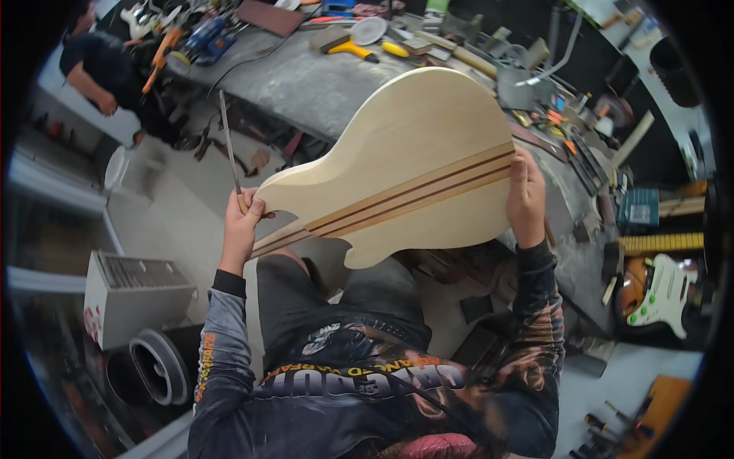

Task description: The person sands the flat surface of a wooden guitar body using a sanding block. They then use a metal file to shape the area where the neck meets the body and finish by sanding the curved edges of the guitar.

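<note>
Two grips (pixel 246 218) (pixel 526 197) hold guitar (pixel 428 126) at its edges, floor (pixel 172 218) leftward

- A pale, bare-wood guitar body (pixel 409 145), striped lengthwise by dark bands, is held tilted at the frame's centre, its neck end pointed lower left.
- A slim file-like tool (pixel 230 141) is held nearly upright, left of centre.

A head-worn fisheye looks down from close above the guitar body (pixel 413 126).
</note>
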A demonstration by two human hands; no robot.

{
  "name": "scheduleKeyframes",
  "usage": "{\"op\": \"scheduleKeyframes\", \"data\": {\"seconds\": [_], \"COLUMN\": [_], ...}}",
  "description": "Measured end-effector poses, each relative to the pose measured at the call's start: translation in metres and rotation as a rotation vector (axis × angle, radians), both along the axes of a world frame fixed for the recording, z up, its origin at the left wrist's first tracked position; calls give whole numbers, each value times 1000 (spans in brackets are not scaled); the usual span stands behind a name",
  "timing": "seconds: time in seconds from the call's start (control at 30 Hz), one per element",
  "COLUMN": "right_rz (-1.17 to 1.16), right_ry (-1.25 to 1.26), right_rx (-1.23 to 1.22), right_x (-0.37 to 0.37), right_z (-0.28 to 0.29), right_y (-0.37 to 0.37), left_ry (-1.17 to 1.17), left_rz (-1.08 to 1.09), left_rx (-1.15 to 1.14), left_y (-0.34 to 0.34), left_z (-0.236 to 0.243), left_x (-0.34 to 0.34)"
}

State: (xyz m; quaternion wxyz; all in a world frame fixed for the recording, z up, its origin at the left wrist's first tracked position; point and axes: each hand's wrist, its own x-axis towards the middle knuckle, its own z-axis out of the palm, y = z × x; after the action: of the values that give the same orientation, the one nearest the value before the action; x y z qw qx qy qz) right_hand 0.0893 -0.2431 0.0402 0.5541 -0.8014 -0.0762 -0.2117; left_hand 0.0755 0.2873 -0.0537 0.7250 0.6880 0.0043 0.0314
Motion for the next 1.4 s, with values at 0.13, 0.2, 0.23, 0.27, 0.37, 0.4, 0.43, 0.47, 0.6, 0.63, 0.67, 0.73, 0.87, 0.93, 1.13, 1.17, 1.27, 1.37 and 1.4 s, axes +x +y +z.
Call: {"op": "scheduleKeyframes", "data": {"seconds": [0.13, 0.2, 0.23, 0.27, 0.37, 0.4, 0.43, 0.47, 0.6, 0.63, 0.67, 0.73, 0.87, 0.93, 1.13, 1.17, 1.27, 1.37, 1.4], "right_rz": [-132, -173, -186, -201, -248, -240, -230, -238, -183, -149, -134, -155, -162, -149, -185, -173, -162, -156, -159], "right_ry": [-76, -68, -54, -58, -86, -78, -69, -70, -38, -29, -30, -50, 2, 18, 19, 7, 14, 35, 39], "right_rx": [15, 37, 63, 63, -5, -14, -22, -19, -138, -161, -156, -247, -189, -185, -244, -232, -212, -227, -255], "right_x": [-43, -64, -73, -79, -96, -99, -102, -104, -98, -94, -93, -86, -86, -82, -69, -64, -56, -47, -44], "right_z": [1, -1, -3, -5, -7, -4, 0, 4, 21, 23, 24, 22, 13, 10, 10, 9, 8, 6, 7], "right_y": [-7, -16, -20, -26, -46, -51, -55, -60, -71, -71, -75, -86, -99, -93, -68, -67, -62, -50, -47], "left_ry": [-41, -34, -21, -56, -21, -21, -23, 12, 89, 106, 100, 123, 143, 122, 167, 165, 181, 188, 193], "left_rz": [-70, -120, -143, -139, -185, -200, -208, -210, -217, -215, -207, -195, -204, -207, -199, -155, -152, -128, -112], "left_rx": [1, 7, 15, -20, -20, -30, -27, -24, -64, -84, -115, -63, -17, 16, -19, -19, -48, -80, -89], "left_y": [-17, -32, -38, -43, -62, -68, -73, -80, -95, -98, -102, -112, -120, -114, -106, -106, -103, -97, -97], "left_z": [-7, -7, -7, -14, -35, -43, -51, -56, -74, -79, -86, -87, -93, -107, -113, -113, -120, -138, -143], "left_x": [23, 27, 28, 25, 18, 14, 10, 4, -22, -28, -33, -33, -25, -19, -26, -25, -16, -10, -9]}}
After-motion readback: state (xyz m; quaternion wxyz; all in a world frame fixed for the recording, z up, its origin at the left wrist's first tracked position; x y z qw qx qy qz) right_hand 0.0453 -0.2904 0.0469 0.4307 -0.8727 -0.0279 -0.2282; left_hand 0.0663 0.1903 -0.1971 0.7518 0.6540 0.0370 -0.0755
